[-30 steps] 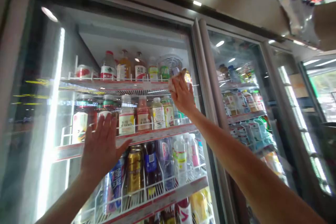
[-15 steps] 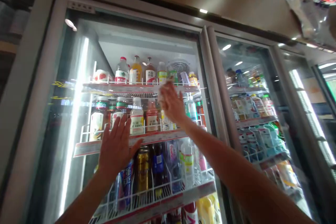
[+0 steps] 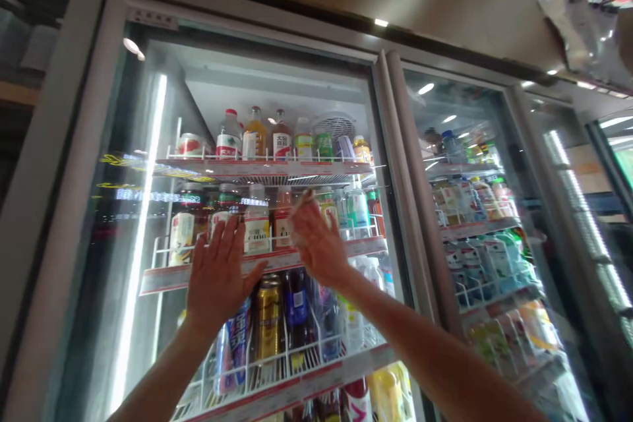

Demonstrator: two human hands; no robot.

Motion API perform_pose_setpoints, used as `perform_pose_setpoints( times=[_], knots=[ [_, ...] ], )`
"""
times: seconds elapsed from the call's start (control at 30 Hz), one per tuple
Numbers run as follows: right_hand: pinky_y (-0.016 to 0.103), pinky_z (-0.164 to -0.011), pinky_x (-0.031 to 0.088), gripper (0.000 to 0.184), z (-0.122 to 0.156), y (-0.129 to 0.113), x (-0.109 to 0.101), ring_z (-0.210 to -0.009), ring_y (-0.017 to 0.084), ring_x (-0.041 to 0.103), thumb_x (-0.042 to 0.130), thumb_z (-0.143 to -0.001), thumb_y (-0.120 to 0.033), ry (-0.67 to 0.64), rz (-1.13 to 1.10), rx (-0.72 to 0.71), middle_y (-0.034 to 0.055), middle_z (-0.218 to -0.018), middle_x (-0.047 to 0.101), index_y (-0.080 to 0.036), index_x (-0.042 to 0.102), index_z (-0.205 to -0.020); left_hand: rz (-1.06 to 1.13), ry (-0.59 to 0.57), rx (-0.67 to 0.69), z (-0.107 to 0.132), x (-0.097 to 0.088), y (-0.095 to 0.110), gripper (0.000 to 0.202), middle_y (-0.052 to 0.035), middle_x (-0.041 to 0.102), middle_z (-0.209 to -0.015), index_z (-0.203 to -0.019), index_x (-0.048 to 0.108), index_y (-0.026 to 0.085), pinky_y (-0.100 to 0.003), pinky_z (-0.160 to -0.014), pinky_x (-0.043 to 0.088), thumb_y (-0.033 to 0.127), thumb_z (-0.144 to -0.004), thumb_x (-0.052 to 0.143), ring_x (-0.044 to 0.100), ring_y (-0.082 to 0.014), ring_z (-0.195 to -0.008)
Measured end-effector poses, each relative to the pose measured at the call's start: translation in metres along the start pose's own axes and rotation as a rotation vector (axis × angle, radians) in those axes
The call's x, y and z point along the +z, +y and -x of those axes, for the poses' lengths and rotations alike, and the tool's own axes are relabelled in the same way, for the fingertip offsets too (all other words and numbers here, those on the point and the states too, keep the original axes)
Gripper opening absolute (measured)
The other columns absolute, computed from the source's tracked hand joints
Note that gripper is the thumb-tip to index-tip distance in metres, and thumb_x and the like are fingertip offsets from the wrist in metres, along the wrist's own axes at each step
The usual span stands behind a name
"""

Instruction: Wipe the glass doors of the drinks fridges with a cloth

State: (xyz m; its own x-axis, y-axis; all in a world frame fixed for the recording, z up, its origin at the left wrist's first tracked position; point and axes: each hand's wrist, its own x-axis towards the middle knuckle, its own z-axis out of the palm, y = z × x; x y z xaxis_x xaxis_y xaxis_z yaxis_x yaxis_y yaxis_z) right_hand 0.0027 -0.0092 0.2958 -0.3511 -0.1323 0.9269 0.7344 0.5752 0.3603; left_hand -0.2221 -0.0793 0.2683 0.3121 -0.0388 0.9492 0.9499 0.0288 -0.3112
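Note:
My left hand (image 3: 217, 277) lies flat against the glass door (image 3: 277, 72) of a drinks fridge, fingers stretched upward and thumb out to the right. Higher and to the right, my right hand (image 3: 324, 247) presses a pale, crumpled cloth (image 3: 302, 214) onto the same glass. The cloth is slightly blurred and partly hidden by the fingers. Behind the glass, in front of my hands, stand bottles with white labels (image 3: 257, 227) on the middle shelf. A gold can (image 3: 270, 323) shows below, between my two forearms.
The upper shelf (image 3: 267, 168) carries several bottles and a white cup (image 3: 190, 145). A vertical metal door frame (image 3: 403, 178) runs right of my right hand. Beyond it is a second glass door (image 3: 469, 105) with stocked shelves. A lit strip (image 3: 143, 231) glows at the left.
My right hand has moved down the glass with the cloth, from the upper shelf's edge to the height of the middle shelf's bottles. My left hand has stayed in place.

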Motion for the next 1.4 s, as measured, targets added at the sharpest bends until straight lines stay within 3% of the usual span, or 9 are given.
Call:
perform_pose_setpoints(
  times=[0.1, 0.23, 0.3, 0.5, 0.7, 0.93, 1.1, 1.2, 1.4],
  knots=[
    [0.047, -0.112, 0.019, 0.050, 0.018, 0.002, -0.001, -0.138, 0.019, 0.023, 0.036, -0.089, -0.029, -0.028, 0.035, -0.067, 0.0032, -0.145, 0.036, -0.023, 0.033, -0.139, -0.008, 0.008, -0.004, 0.002, 0.000, 0.000, 0.072, -0.0140, 0.026, -0.148, -0.145, 0.011, 0.016, -0.050, -0.111, 0.016, 0.053, -0.088, 0.036, 0.020, -0.0283, -0.138],
    [0.054, -0.104, 0.029, 0.049, 0.037, 0.074, -0.009, -0.132, 0.028, 0.033, 0.030, -0.091, -0.029, 0.203, 0.172, 0.521, 0.0133, -0.138, 0.043, -0.016, 0.036, -0.138, -0.014, -0.001, -0.032, 0.005, 0.000, 0.000, 0.071, -0.0134, 0.028, -0.148, -0.145, 0.014, 0.016, -0.049, -0.112, 0.014, 0.054, -0.088, 0.034, 0.020, -0.0277, -0.138],
    [0.054, -0.102, 0.031, 0.051, 0.043, 0.074, -0.004, -0.133, 0.029, 0.031, 0.029, -0.091, -0.031, 0.267, 0.173, 0.604, 0.0160, -0.138, 0.043, -0.012, 0.034, -0.139, -0.016, -0.007, -0.038, 0.004, 0.000, 0.001, 0.071, -0.0132, 0.027, -0.148, -0.145, 0.014, 0.016, -0.049, -0.112, 0.013, 0.053, -0.088, 0.036, 0.020, -0.0277, -0.138],
    [0.046, -0.110, 0.022, 0.053, 0.065, -0.001, 0.006, -0.137, 0.022, 0.023, 0.033, -0.089, -0.024, 0.093, 0.026, 0.088, 0.0073, -0.143, 0.038, -0.019, 0.027, -0.142, -0.030, -0.013, -0.127, 0.017, -0.001, 0.017, 0.065, -0.0132, 0.025, -0.149, -0.145, 0.012, 0.018, -0.052, -0.111, 0.014, 0.045, -0.091, 0.034, 0.018, -0.0279, -0.139],
    [0.051, -0.103, 0.029, 0.052, 0.087, 0.060, -0.001, -0.132, 0.027, 0.034, 0.032, -0.092, -0.029, 0.308, 0.182, 0.481, 0.0165, -0.136, 0.045, -0.014, 0.029, -0.141, -0.045, -0.003, -0.168, 0.039, 0.000, 0.030, 0.065, -0.0126, 0.024, -0.149, -0.145, 0.007, 0.019, -0.052, -0.111, 0.014, 0.040, -0.091, 0.036, 0.018, -0.0272, -0.139],
    [0.044, -0.112, 0.017, 0.056, 0.090, -0.041, 0.005, -0.139, 0.020, 0.020, 0.036, -0.088, -0.022, -0.010, -0.033, -0.029, 0.0038, -0.143, 0.038, -0.022, 0.025, -0.143, -0.030, -0.017, -0.153, 0.041, -0.001, 0.027, 0.066, -0.0127, 0.025, -0.148, -0.145, 0.009, 0.019, -0.051, -0.111, 0.015, 0.037, -0.090, 0.040, 0.018, -0.0270, -0.139],
    [0.047, -0.108, 0.021, 0.054, 0.113, 0.009, 0.001, -0.135, 0.023, 0.029, 0.035, -0.091, -0.025, 0.215, 0.098, 0.324, 0.0110, -0.140, 0.042, -0.020, 0.023, -0.144, -0.071, -0.026, -0.141, 0.048, -0.002, 0.030, 0.066, -0.0144, 0.028, -0.147, -0.145, 0.009, 0.018, -0.051, -0.110, 0.016, 0.035, -0.090, 0.040, 0.017, -0.0264, -0.139],
    [0.050, -0.105, 0.025, 0.054, 0.112, 0.000, 0.007, -0.136, 0.026, 0.025, 0.033, -0.091, -0.026, 0.277, 0.099, 0.489, 0.0140, -0.142, 0.037, -0.017, 0.023, -0.144, -0.080, -0.031, -0.147, 0.049, -0.002, 0.030, 0.066, -0.0151, 0.028, -0.147, -0.145, 0.009, 0.017, -0.051, -0.110, 0.016, 0.036, -0.090, 0.041, 0.017, -0.0265, -0.139],
    [0.046, -0.111, 0.016, 0.054, 0.122, -0.042, 0.005, -0.136, 0.021, 0.025, 0.036, -0.089, -0.024, 0.004, -0.030, 0.096, 0.0066, -0.143, 0.039, -0.022, 0.028, -0.142, -0.041, -0.025, -0.115, 0.050, -0.003, 0.026, 0.067, -0.0144, 0.027, -0.147, -0.145, 0.012, 0.018, -0.050, -0.111, 0.016, 0.035, -0.089, 0.043, 0.018, -0.0263, -0.139]
  ],
)
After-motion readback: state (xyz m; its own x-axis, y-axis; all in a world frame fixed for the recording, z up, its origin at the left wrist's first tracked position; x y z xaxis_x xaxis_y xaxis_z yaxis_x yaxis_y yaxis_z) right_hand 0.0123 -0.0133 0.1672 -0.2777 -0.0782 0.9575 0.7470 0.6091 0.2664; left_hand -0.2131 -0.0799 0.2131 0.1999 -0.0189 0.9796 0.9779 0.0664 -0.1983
